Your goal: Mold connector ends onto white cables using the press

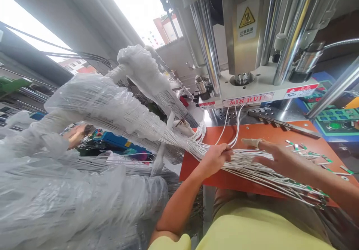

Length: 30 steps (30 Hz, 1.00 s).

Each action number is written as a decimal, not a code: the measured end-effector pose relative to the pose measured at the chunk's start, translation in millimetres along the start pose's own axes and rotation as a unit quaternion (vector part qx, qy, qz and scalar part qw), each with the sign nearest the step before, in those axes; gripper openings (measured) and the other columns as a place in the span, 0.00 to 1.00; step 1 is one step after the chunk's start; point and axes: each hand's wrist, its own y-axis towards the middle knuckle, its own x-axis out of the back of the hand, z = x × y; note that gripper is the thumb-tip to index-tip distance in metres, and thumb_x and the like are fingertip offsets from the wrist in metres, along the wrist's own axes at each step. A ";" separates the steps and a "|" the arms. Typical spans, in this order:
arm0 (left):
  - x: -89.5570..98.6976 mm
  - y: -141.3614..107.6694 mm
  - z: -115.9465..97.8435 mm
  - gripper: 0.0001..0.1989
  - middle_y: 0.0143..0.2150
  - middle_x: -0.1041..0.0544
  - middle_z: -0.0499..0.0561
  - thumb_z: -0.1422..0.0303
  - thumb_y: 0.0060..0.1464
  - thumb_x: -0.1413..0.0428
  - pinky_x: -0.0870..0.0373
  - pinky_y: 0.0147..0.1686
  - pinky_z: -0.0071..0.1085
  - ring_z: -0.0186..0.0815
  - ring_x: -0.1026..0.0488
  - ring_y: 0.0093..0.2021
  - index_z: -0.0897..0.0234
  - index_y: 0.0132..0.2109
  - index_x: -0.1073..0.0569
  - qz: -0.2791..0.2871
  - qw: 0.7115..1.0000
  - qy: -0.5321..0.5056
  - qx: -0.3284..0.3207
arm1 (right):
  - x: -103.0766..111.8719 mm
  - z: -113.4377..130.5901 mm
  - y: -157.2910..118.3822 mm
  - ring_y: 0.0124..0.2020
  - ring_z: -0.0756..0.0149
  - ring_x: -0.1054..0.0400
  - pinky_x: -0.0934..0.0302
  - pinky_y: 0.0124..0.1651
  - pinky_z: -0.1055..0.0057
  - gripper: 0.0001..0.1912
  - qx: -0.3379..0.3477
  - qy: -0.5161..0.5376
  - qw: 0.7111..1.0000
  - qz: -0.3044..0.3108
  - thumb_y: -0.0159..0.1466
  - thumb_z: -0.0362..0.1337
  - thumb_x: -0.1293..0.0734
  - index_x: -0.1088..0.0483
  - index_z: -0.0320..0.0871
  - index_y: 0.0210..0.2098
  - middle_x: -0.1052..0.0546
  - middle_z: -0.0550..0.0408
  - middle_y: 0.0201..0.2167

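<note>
The fingers [226, 152] of the left hand [214, 161] are wrapping closely around a bundle of white insulated wires [241, 164], holding it near mid-length. The fingers [280, 153] of the right hand [287, 161] are spreading wide and resting on top of the same bundle, just beyond the left hand, with a pale wrap [250, 142] covering one fingertip. The bundle is lying across an orange bench [213, 177] and fanning out toward the near right corner, where its wire ends are carrying small green-marked terminals [308, 188]. Loose green-and-metal pieces [311, 153] are lying on the bench, just beyond the right hand.

Toward the left, the wires are running into clear plastic sheeting [84, 104], which is wrapping further bundles. Behind the bench, a MIN-HUI press [246, 99] is standing on chrome columns [206, 42] and carrying a yellow heat-warning label [246, 18]. A steel bar [283, 124] is lying along the rear bench edge. A control panel [335, 121] with a green button is sitting to the right. At far left, partly hidden behind the sheeting, a co-worker's hand [75, 136] appears to be showing, although the view there is poor.
</note>
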 end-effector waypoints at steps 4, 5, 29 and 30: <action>-0.5 10.2 1.1 0.12 0.26 0.28 0.45 0.60 0.63 0.49 0.36 0.30 0.24 0.29 0.32 0.27 0.65 0.38 0.30 -0.027 0.997 -0.065 -0.007 | -14.5 -12.8 27.6 0.35 0.60 0.29 0.37 0.38 0.66 0.20 -0.041 0.098 0.993 0.058 0.62 0.48 0.34 0.29 0.42 0.48 0.22 0.52 0.36; -0.1 11.9 0.9 0.12 0.26 0.28 0.45 0.60 0.63 0.49 0.36 0.30 0.23 0.28 0.33 0.26 0.65 0.38 0.30 -0.035 0.996 -0.076 -0.014 | -16.5 -16.3 33.1 0.33 0.61 0.30 0.37 0.37 0.67 0.20 -0.039 0.116 0.991 0.047 0.61 0.47 0.34 0.28 0.41 0.46 0.22 0.52 0.34; 10.5 -10.0 -3.1 0.11 0.24 0.34 0.44 0.63 0.66 0.53 0.39 0.28 0.23 0.27 0.37 0.24 0.65 0.42 0.30 -0.182 0.968 0.039 -0.171 | 26.0 19.7 43.7 0.23 0.68 0.36 0.54 0.26 0.72 0.17 0.084 -0.174 0.981 -0.027 0.68 0.49 0.39 0.33 0.44 0.30 0.28 0.58 0.23; 8.6 -10.2 -1.3 0.12 0.25 0.32 0.45 0.63 0.67 0.54 0.39 0.29 0.24 0.28 0.36 0.25 0.65 0.43 0.30 -0.164 0.970 0.056 -0.173 | 27.5 18.1 39.2 0.23 0.68 0.36 0.55 0.25 0.72 0.16 0.082 -0.192 0.978 -0.022 0.68 0.47 0.40 0.33 0.44 0.29 0.29 0.57 0.23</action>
